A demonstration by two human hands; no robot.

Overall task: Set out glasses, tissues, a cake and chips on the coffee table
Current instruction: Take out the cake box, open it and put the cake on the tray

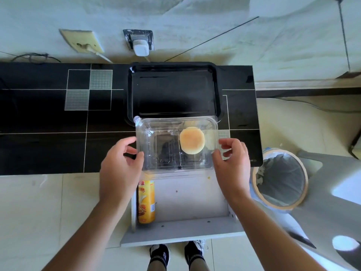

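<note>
Shoes (176,253) stand at 6 o'clock on the tiled floor. Just beyond them an open drawer (183,229) holds one chips can (146,201) lying on its side against the drawer's left wall, long axis running 6 to 12 o'clock; its far end is hidden under the box.

Both forearms reach up from the bottom edge. Left hand (119,167) grips the left side of a clear plastic box (176,145), thumb and fingers curled around its edge. Right hand (231,161) grips the right side the same way, fingertips pinching the wall. Held level, the box sits over the near edge of the black table (48,122) and the far end of the drawer, long axis 9 to 3 o'clock. Inside it, one round cake (192,140) lies flat in the right half; the left half holds nothing visible.

Beyond the box, at 12 o'clock, a black tray (173,92) rests on the table, its near rim just under the box's far edge.

At 3 o'clock a lined bin (281,178) stands on the floor beside the table.

Farthest, two wall sockets (84,41) with plugs sit at 11 o'clock.
</note>
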